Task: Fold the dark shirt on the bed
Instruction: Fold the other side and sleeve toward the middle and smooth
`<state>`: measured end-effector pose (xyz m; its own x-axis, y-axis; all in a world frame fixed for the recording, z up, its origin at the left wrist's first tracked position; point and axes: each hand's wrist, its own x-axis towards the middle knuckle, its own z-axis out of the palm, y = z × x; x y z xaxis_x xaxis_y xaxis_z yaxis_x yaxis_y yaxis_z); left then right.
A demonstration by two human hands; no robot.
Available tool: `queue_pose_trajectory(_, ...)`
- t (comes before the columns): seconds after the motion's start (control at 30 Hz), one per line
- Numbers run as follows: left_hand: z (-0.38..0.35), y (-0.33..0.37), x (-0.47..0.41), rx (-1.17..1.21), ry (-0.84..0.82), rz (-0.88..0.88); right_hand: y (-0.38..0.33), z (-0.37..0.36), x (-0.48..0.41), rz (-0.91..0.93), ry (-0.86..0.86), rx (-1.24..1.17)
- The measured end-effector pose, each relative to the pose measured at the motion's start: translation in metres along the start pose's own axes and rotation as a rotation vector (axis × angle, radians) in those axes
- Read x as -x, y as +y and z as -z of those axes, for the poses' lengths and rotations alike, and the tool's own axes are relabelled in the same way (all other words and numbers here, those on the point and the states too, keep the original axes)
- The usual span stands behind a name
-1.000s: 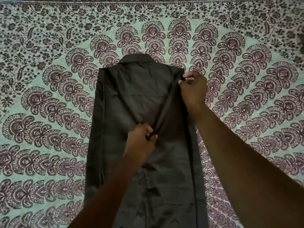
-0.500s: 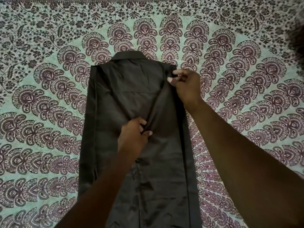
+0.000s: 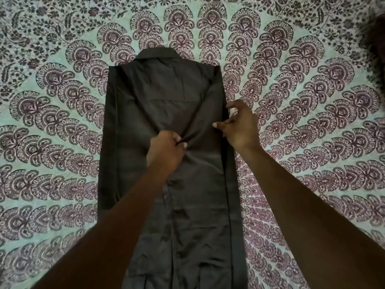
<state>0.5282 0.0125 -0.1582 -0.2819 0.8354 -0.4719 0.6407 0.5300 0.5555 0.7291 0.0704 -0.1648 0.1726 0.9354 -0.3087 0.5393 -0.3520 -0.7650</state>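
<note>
The dark shirt [image 3: 158, 105] lies lengthwise on the bed, collar at the far end, with both sides folded in so it forms a long narrow strip. My left hand [image 3: 166, 151] is at the shirt's middle, fingers closed on a pinch of the folded-in sleeve fabric. My right hand [image 3: 241, 126] hovers at the shirt's right edge, at mid-length, with fingers spread and curled; it holds nothing that I can see. The sleeve runs diagonally from the right shoulder down to my left hand.
The bedspread [image 3: 312, 101] is pale green with a dark maroon paisley and floral print and surrounds the shirt on all sides. A dark blurred shape [image 3: 377, 38] sits at the top right edge.
My right hand let go of the shirt's right shoulder and moved down toward me along the right edge, fingers now apart. My left hand kept its pinch at the middle.
</note>
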Motion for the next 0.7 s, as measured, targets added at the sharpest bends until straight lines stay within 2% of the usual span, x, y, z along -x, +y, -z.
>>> queue_pose_trajectory(0.17,0.004,0.009,0.004,0.008,-0.025,0.004,0.005,0.009,0.019,-0.051,0.055,-0.004)
queue_pose_trajectory(0.33,0.013,0.01,0.016,0.02,-0.045,0.013,-0.009,0.017,0.06,-0.014,-0.174,0.132)
queue_pose_trajectory(0.43,0.013,0.005,0.023,-0.001,-0.007,-0.011,0.003,0.017,0.079,-0.01,-0.259,0.128)
queue_pose_trajectory(0.6,0.008,0.009,0.024,-0.051,0.008,-0.067,0.02,0.017,0.094,-0.093,-0.127,0.147)
queue_pose_trajectory(0.7,0.005,0.006,0.038,-0.257,0.098,-0.204,0.023,0.018,0.101,-0.101,-0.108,0.161)
